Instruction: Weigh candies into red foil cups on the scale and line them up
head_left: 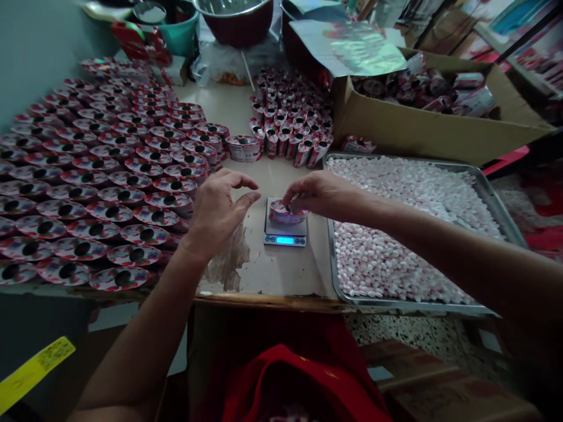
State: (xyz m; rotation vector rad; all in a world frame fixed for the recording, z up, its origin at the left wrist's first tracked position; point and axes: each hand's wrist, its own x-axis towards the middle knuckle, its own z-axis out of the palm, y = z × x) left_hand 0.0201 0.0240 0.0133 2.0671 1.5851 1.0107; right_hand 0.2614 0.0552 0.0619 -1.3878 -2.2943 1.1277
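Note:
A small digital scale [285, 235] with a lit blue display lies in the middle of the table. On its plate stands an oval printed container [288, 217] in red, pink and white. My right hand [319, 192] is over the container's top, its fingers pinched together at the opening; whatever they hold is hidden. To the left of the scale, my left hand [222, 205] hovers with thumb and fingers apart and nothing between them. Just right of the scale, a metal tray [333, 258] holds a layer of small white and pinkish candy-like pellets [373, 258].
Rows of similar oval containers [127, 196] with round top holes crowd the left side. Narrower printed containers [292, 126] stand packed at the back. A cardboard box [413, 123] of wrapped packs sits behind the tray. A dark red bowl [237, 26] is at the far edge.

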